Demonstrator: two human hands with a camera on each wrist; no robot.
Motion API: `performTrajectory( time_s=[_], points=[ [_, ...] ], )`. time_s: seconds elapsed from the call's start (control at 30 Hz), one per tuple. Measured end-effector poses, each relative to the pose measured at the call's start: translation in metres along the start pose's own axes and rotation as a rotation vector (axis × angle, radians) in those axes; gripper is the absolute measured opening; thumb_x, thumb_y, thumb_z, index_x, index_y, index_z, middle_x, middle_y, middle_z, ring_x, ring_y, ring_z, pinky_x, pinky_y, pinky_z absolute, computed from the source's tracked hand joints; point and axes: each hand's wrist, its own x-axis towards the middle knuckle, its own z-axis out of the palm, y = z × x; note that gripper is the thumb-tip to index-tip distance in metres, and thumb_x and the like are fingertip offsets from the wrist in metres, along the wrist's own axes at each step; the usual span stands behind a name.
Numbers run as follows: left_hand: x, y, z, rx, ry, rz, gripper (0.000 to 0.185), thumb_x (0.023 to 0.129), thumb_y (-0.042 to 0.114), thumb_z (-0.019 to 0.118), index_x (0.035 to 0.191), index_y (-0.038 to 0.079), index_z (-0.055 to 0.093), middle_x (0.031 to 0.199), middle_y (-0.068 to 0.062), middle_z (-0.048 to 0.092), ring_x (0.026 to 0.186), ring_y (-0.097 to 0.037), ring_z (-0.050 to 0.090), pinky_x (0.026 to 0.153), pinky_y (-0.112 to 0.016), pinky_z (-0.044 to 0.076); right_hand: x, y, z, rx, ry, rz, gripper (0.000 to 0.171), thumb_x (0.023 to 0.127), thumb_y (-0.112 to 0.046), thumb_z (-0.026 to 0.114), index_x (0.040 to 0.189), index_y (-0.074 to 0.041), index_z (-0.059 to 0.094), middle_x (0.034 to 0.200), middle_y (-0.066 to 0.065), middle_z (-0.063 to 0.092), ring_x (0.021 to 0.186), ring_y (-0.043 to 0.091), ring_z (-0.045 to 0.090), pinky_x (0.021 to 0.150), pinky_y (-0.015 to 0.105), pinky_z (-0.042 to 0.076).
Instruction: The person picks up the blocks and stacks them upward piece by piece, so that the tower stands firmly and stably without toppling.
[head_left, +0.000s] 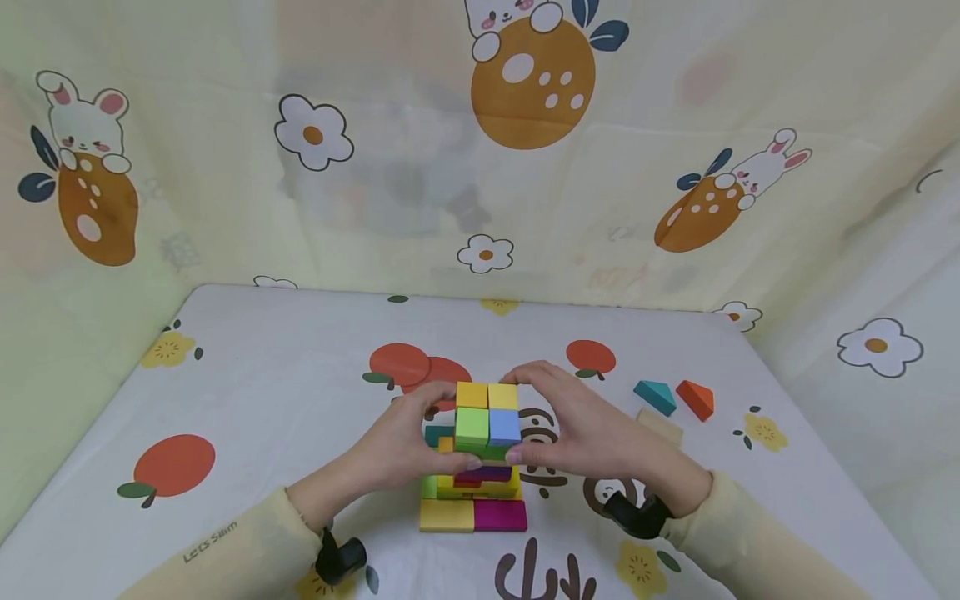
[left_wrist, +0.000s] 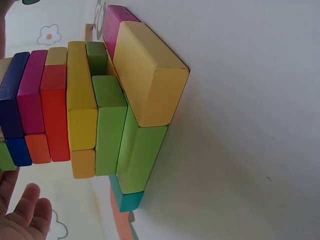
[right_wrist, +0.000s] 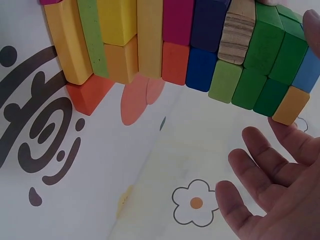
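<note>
The left hand (head_left: 401, 437) has its fingers curled against the left side of the top layer of a block tower (head_left: 480, 454), thumb at the front edge; the right hand (head_left: 577, 429) cups the right side, fingers over the back and thumb pressed under the blue cube (head_left: 504, 426). Both hands grasp that top layer, which also shows a green cube (head_left: 471, 426) and two yellow cubes (head_left: 487, 395) behind. The tower stands mid-desk on a wide base with a yellow slab (head_left: 446, 515) and a magenta slab (head_left: 500, 515) in front. Further right on the patterned desk (head_left: 247, 392) lie a teal block (head_left: 655, 397), an orange block (head_left: 695, 399) and a pale wooden block (head_left: 660, 427), well apart from the tower
</note>
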Motion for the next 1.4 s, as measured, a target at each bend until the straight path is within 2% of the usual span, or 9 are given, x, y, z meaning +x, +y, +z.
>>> performTrajectory(
  time_s=[0.13,0.33,0.53,0.73,1.13,1.4],
  points=[
    [0.000,0.000,0.000,0.006,-0.004,-0.007,0.070,0.077,0.031,0.090,0.135,0.010,0.057,0.128,-0.005,0.064,0.124,-0.034,0.056,0.106,-0.058,0.050,-0.002,-0.001,-0.001,0.007,-0.013,0.018,0.076,0.082,-0.040,0.085,0.144,-0.017,0.048,0.144,0.002,0.052,0.130,0.024,0.049,0.104,0.054,0.053],
    [-0.005,0.004,-0.007,-0.006,0.001,-0.033,0.093,0.073,0.039,0.092,0.151,0.016,0.046,0.147,-0.004,0.055,0.131,-0.035,0.053,0.107,-0.056,0.050,-0.004,0.002,-0.002,0.005,0.006,0.008,0.076,0.083,-0.044,0.084,0.144,-0.016,0.049,0.146,0.005,0.052,0.131,0.027,0.050,0.102,0.055,0.054],
    [-0.011,0.010,-0.017,-0.036,0.039,0.000,0.080,0.078,0.036,0.088,0.147,0.019,0.051,0.144,-0.002,0.056,0.133,-0.033,0.053,0.112,-0.058,0.046,-0.004,0.003,-0.003,-0.014,0.024,0.016,0.073,0.083,-0.046,0.083,0.142,-0.015,0.052,0.145,0.006,0.053,0.132,0.030,0.051,0.100,0.054,0.056],
    [-0.013,0.010,-0.016,-0.027,0.073,0.027,0.070,0.080,0.032,0.087,0.141,0.018,0.056,0.138,0.000,0.060,0.129,-0.028,0.056,0.111,-0.056,0.048,-0.003,0.002,-0.003,-0.013,0.033,0.024,0.069,0.083,-0.044,0.084,0.139,-0.016,0.054,0.143,0.006,0.054,0.131,0.030,0.052,0.101,0.055,0.055],
    [-0.012,0.010,-0.015,-0.029,0.080,0.026,0.066,0.081,0.032,0.087,0.138,0.017,0.059,0.138,-0.006,0.061,0.129,-0.034,0.056,0.110,-0.058,0.048,-0.003,0.001,-0.006,-0.004,0.018,0.019,0.070,0.084,-0.044,0.083,0.141,-0.015,0.054,0.146,0.006,0.053,0.132,0.029,0.051,0.103,0.056,0.054],
    [-0.012,0.008,-0.016,-0.039,0.042,-0.002,0.076,0.079,0.032,0.089,0.144,0.017,0.054,0.142,-0.006,0.059,0.132,-0.037,0.054,0.110,-0.060,0.047,-0.005,0.002,-0.006,0.004,0.011,0.038,0.079,0.084,-0.045,0.083,0.149,-0.013,0.049,0.149,0.008,0.051,0.131,0.031,0.051,0.088,0.040,0.062]
  ],
)
